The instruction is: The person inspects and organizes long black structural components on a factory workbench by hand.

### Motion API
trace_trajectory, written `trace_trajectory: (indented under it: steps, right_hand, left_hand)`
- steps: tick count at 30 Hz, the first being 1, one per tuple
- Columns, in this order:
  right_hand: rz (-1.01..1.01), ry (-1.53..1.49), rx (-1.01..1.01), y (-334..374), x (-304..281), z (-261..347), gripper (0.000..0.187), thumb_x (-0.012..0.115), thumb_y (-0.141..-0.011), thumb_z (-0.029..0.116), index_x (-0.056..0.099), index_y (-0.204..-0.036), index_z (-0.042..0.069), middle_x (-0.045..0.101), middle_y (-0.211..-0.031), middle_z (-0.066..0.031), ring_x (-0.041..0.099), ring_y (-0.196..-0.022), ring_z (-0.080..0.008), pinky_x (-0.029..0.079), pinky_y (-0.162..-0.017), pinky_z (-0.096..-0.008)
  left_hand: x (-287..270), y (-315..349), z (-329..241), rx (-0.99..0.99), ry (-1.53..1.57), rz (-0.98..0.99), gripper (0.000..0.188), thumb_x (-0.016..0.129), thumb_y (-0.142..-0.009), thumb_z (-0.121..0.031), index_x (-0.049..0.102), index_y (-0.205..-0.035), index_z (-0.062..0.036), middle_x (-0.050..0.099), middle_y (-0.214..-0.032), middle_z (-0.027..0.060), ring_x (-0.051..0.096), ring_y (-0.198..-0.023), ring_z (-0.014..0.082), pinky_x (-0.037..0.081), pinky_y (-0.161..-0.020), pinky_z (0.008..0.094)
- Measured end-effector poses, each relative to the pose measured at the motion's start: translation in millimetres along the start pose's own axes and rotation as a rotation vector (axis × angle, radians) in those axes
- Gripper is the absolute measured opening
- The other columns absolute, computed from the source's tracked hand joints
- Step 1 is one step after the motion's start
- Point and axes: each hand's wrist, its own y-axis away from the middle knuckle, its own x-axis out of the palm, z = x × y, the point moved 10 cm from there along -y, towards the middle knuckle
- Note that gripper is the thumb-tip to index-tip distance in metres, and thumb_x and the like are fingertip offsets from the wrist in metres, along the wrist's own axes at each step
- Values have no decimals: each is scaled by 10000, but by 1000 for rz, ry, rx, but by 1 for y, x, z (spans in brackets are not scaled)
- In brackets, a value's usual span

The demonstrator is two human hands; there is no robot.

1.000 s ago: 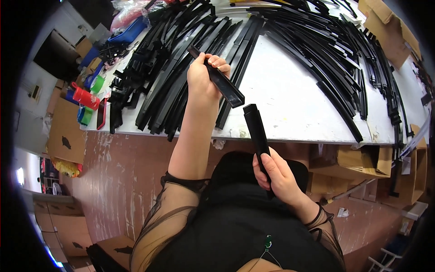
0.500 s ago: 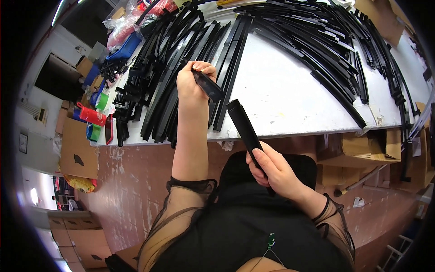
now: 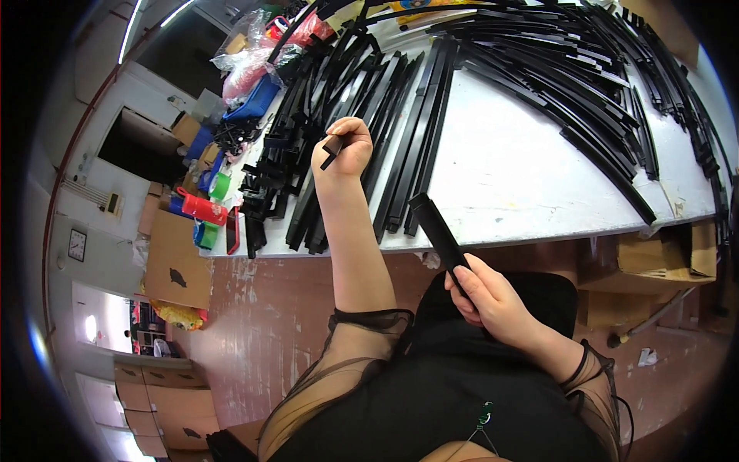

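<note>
My left hand [image 3: 344, 148] is raised over the near left part of the table, its fingers wrapped round a black plastic strip [image 3: 332, 152]. Only a short end of that strip shows past the fingers, angled toward me. In front of my body, my right hand [image 3: 494, 296] grips the lower part of a wider black plastic bar [image 3: 437, 229]. This bar tilts up and to the left, its far end over the table's front edge. The two held pieces are apart. Long black strips [image 3: 422, 138] lie side by side just beyond my left hand.
More black strips [image 3: 570, 100] fan across the back right of the white table [image 3: 493, 169]. At its left end are a red bottle [image 3: 204, 206], green tape [image 3: 219, 185] and a blue bin [image 3: 255, 98]. An open cardboard box [image 3: 654, 258] stands under the right side.
The view has swung left, so the scene sits farther right. The strip in my left hand has turned and shows a shorter end. My right hand still holds its bar.
</note>
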Motion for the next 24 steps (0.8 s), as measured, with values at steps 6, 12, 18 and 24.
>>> trace_trajectory:
  steps: [6,12,18,24]
  right_hand:
    - [-10,-13,-8,-3,-4,0,236,350,-1000,235,470,-917,49,388,-605,33,320,-491,-32,285,-449,-179]
    - [-40,22,-13,-3,-9,2,224,349,-999,218,466,-917,45,379,-588,31,304,-472,-33,266,-433,-180]
    - [-83,7,-12,1,-24,-1,212,347,-999,210,460,-928,46,376,-584,30,296,-453,-33,256,-413,-182]
    - [-95,26,9,-6,-21,-3,226,340,-1001,239,450,-935,53,375,-586,26,301,-446,-36,259,-406,-179]
  left_hand:
    - [5,-3,3,-32,10,0,179,310,-792,35,389,-648,-37,421,-544,45,443,-451,149,428,-417,235]
    - [24,1,10,-195,-334,204,200,331,-946,-105,466,-835,-8,363,-535,10,364,-423,106,320,-405,224]
    - [60,56,-65,586,-1580,324,251,341,-947,-195,453,-1057,0,419,-537,32,376,-367,103,296,-348,225]
    - [61,79,-137,751,-1728,188,332,398,-967,-232,516,-1181,-7,483,-545,20,424,-381,80,333,-377,202]
